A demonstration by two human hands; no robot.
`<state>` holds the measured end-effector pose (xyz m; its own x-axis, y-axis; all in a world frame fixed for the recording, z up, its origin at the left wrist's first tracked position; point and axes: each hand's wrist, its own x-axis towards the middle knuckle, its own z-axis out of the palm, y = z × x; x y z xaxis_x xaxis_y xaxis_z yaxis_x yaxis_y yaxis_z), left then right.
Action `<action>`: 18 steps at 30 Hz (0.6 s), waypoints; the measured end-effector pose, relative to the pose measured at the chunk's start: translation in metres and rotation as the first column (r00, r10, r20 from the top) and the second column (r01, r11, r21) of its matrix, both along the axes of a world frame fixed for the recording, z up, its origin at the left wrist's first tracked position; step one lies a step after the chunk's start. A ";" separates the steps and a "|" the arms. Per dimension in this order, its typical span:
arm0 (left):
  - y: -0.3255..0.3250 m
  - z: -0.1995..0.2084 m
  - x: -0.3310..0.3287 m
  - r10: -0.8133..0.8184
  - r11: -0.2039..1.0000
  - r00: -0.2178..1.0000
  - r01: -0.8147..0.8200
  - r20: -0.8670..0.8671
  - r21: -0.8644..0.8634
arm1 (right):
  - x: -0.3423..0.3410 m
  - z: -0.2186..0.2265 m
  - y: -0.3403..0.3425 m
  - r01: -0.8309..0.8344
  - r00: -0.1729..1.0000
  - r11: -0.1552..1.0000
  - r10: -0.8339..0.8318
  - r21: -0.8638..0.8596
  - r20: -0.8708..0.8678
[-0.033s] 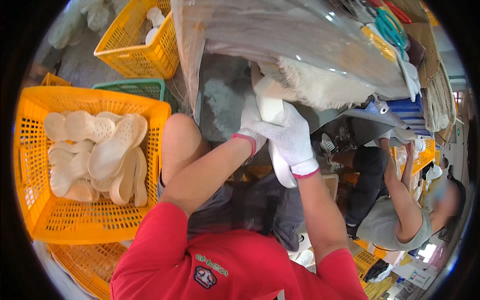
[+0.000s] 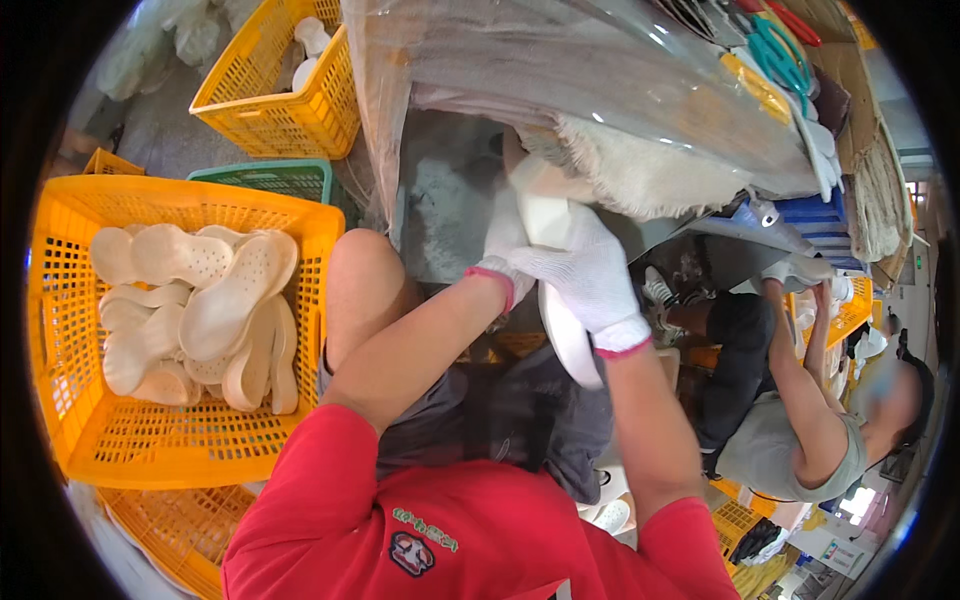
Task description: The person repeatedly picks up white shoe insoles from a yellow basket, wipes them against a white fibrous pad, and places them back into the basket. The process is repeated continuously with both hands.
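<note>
A white insole is held between my gloved hands below the covered bench edge. My right hand is closed around its middle, its white knit glove ending in a pink cuff. Farther left, my left hand, gloved the same way, is closed on the insole's left side, its fingertips partly hidden. The insole's lower end sticks out beneath my right hand, over my lap. Its upper end lies near a fluffy white pad and a pale rounded part whose kind I cannot make out.
At left stands a yellow basket holding several perforated cream insoles. Behind it are a green crate and another yellow crate. Plastic sheeting covers the bench, with teal-handled scissors at its right. A co-worker sits at right.
My right hand has shifted slightly right and down. The insole's lower end has swung a little the same way, while my left hand stays nearly in place.
</note>
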<state>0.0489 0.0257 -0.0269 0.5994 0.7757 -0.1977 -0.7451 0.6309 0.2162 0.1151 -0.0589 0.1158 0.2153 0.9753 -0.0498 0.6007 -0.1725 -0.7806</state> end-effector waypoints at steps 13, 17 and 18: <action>0.018 0.014 -0.013 0.020 0.996 0.476 0.069 -0.879 0.060 | -0.020 0.020 -0.045 -0.309 0.617 0.951 0.215 -0.018 0.757; -0.029 0.015 -0.015 -0.061 0.928 0.993 0.020 -0.101 -0.372 | -0.001 -0.014 -0.131 0.219 0.963 0.976 -0.213 0.019 -0.165; -0.029 0.013 -0.012 -0.029 0.945 0.999 0.016 -0.035 -0.327 | 0.001 -0.023 -0.138 0.391 0.788 0.919 -0.360 -0.047 -0.500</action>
<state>0.0369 -0.0036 -0.0136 0.6027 0.6510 -0.4615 -0.7250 0.6883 0.0242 0.1156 -0.1969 0.0929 0.5268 0.8269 -0.1970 0.0338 -0.2519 -0.9672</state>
